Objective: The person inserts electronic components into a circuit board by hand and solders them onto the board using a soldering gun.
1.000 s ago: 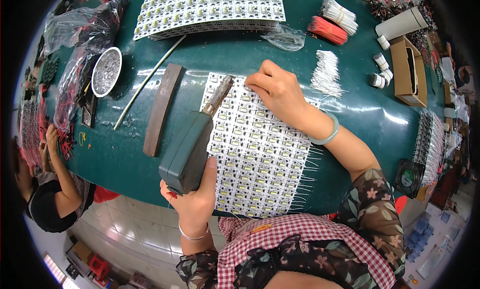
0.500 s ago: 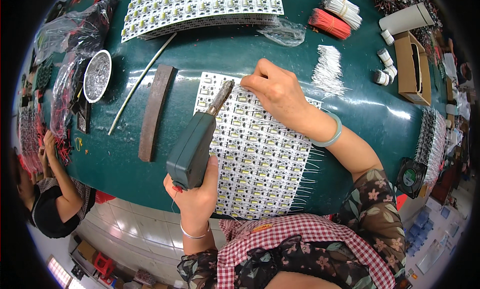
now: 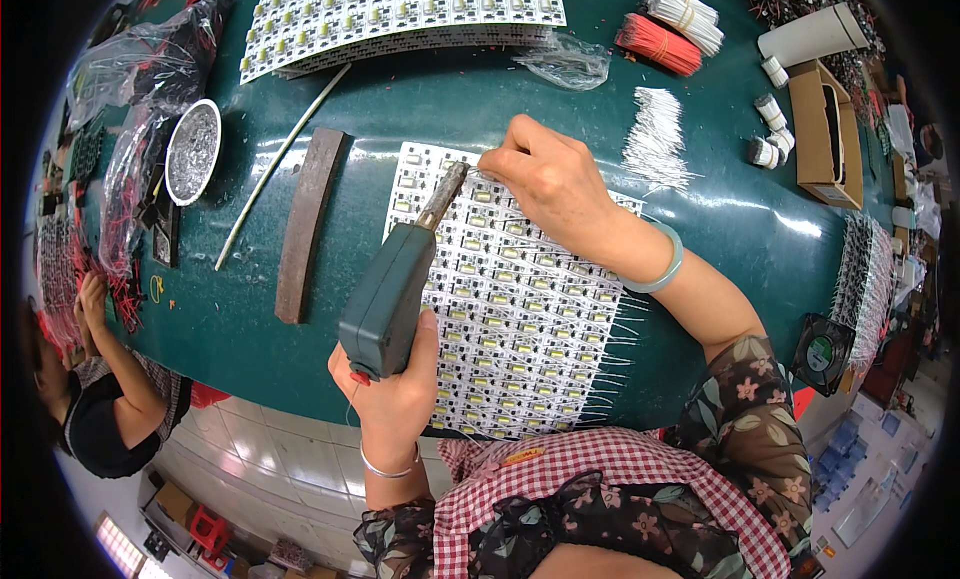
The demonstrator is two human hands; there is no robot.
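My left hand (image 3: 388, 404) is wrapped around the handle of a dark green soldering gun (image 3: 385, 294). The gun slants up and away, its metal tip low over the top rows of a white circuit board panel (image 3: 500, 299). Beside that tip, the thumb and fingers of my right hand (image 3: 545, 179) are pinched on a thin wire, mostly hidden by the fingers. Small yellow-topped components cover the panel in rows. Many thin white wires (image 3: 625, 329) lie across it and stick out past its right edge.
A stack of similar panels (image 3: 400, 9) is at the back. Cut white wires (image 3: 655, 144) and red and white wire bundles (image 3: 660, 44) lie far right. A brown bar (image 3: 312, 224), a pale rod (image 3: 285, 159) and a white bowl (image 3: 194, 154) are leftward. Another person (image 3: 120, 399) works at left.
The soldering gun's body has shifted slightly right, while its tip stays beside my right fingers. My right hand has barely moved. The person at left has moved their hand a little.
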